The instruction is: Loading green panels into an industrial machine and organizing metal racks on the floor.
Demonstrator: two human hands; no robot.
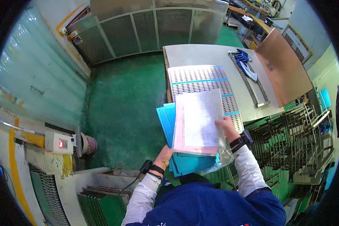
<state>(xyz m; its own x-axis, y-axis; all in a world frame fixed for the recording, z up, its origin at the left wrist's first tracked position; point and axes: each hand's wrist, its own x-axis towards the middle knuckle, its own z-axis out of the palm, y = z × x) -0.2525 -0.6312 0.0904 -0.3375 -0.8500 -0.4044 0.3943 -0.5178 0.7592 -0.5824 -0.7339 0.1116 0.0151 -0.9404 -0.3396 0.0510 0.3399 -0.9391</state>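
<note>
A white printed sheet point(203, 116) lies over a pink sheet point(179, 130), and both seem to be in a clear sleeve. My right hand point(228, 129) grips this sleeve at its right edge, thumb on top. Beneath it fan out several blue sheets point(165, 117), with a crumpled clear plastic bag point(225, 157) at their lower right. At the lower left corner of the stack, my left hand point(164, 156) is closed on the edge of the blue sheets; its fingertips are hidden below. Just beyond lies a white panel with rows of small dark marks and blue strips point(197, 75), on the table.
The pale table point(214, 54) carries a metal frame point(248, 81) with blue-and-white gloves point(245, 64) on it. A copper-coloured board point(286, 67) leans at the right. Metal racks point(293, 139) stand near my right arm. A control box point(59, 143) and a panel rack point(101, 203) are at left.
</note>
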